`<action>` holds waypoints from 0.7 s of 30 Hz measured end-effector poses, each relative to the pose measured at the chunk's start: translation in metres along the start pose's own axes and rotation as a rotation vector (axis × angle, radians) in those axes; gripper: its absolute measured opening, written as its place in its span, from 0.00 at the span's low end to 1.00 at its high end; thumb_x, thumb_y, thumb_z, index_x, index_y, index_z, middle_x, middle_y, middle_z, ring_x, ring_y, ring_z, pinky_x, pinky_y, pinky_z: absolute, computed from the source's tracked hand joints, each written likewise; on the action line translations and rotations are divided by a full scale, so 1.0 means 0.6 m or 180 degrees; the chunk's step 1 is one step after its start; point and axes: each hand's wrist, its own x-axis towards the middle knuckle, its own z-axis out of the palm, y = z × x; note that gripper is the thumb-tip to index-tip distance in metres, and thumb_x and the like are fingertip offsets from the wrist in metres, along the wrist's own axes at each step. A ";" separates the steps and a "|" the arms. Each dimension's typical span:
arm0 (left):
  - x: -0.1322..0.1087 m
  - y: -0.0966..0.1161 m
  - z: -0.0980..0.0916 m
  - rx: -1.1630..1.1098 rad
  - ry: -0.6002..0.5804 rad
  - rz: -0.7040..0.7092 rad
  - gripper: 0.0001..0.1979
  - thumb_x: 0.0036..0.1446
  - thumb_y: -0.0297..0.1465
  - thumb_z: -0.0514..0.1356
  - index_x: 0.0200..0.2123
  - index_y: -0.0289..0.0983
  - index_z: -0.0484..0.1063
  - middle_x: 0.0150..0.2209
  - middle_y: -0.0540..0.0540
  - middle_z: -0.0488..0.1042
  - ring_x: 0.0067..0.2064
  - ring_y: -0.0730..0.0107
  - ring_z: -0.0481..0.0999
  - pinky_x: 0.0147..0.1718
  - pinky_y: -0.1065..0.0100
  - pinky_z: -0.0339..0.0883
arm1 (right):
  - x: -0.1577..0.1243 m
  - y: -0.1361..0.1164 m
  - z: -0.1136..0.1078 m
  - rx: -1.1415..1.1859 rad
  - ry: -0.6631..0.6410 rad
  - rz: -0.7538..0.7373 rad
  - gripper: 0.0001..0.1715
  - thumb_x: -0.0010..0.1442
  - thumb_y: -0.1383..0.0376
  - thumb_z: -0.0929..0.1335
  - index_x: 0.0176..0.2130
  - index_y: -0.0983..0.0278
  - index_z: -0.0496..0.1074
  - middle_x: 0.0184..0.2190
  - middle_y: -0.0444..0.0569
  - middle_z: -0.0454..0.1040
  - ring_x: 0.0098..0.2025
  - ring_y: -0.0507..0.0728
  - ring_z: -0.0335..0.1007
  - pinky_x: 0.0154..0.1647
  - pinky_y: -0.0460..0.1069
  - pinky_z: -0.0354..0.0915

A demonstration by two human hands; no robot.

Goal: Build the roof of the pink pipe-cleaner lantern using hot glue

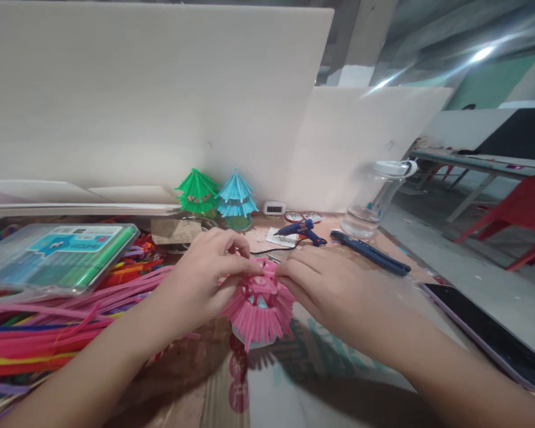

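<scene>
A pink tiered piece made of fuzzy strips (263, 321) stands on the cardboard-covered table between my hands. My left hand (216, 264) is at its upper left, thumb and index finger pinched on the top tier. On the upper right, my right hand (318, 276) has its fingers bent together against the same tier. Behind them stand a green tiered piece (197, 193) and a light blue one (236, 196) of similar shape. A blue glue gun (301, 230) lies just beyond my right hand.
Colourful fuzzy strips (71, 345) and a clear marker case (62, 258) fill the left side. On the right are a water bottle (370, 199), blue-handled tool (370, 252) and phone (485, 330). White boards (151, 95) rise behind, with a small digital clock (274, 207) before them.
</scene>
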 end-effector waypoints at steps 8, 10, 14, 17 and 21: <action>0.001 0.000 -0.001 -0.0094 -0.0123 -0.0054 0.17 0.58 0.20 0.53 0.40 0.42 0.79 0.39 0.45 0.72 0.41 0.63 0.70 0.40 0.61 0.62 | 0.002 0.001 -0.010 0.0200 -0.0011 -0.0076 0.09 0.60 0.77 0.65 0.35 0.65 0.73 0.29 0.48 0.74 0.34 0.57 0.69 0.37 0.49 0.66; 0.001 0.000 -0.002 -0.0111 -0.0159 -0.0066 0.17 0.58 0.20 0.53 0.40 0.42 0.79 0.39 0.45 0.73 0.42 0.63 0.70 0.40 0.61 0.62 | -0.001 0.004 -0.006 0.0309 -0.0061 0.0018 0.11 0.60 0.77 0.65 0.38 0.66 0.73 0.32 0.49 0.75 0.36 0.57 0.70 0.37 0.50 0.66; 0.001 0.000 -0.003 -0.0079 -0.0221 -0.0092 0.17 0.57 0.20 0.53 0.39 0.41 0.79 0.39 0.44 0.73 0.42 0.62 0.70 0.41 0.61 0.62 | -0.008 0.016 0.006 0.0577 -0.0130 0.0214 0.17 0.61 0.79 0.63 0.44 0.64 0.74 0.38 0.50 0.76 0.42 0.57 0.71 0.41 0.51 0.66; 0.000 0.001 -0.003 -0.0043 -0.0201 -0.0103 0.17 0.58 0.20 0.52 0.39 0.41 0.79 0.39 0.45 0.73 0.41 0.62 0.70 0.41 0.61 0.62 | -0.009 0.021 0.009 0.0746 -0.0108 0.0178 0.18 0.62 0.78 0.63 0.44 0.62 0.75 0.38 0.49 0.75 0.41 0.56 0.70 0.40 0.50 0.65; 0.000 0.003 -0.003 -0.0043 -0.0214 -0.0136 0.17 0.59 0.22 0.52 0.39 0.41 0.79 0.39 0.44 0.72 0.42 0.62 0.70 0.41 0.60 0.62 | -0.004 0.018 0.004 0.0769 -0.0252 0.0213 0.14 0.63 0.76 0.65 0.41 0.64 0.78 0.35 0.50 0.76 0.38 0.56 0.71 0.37 0.50 0.64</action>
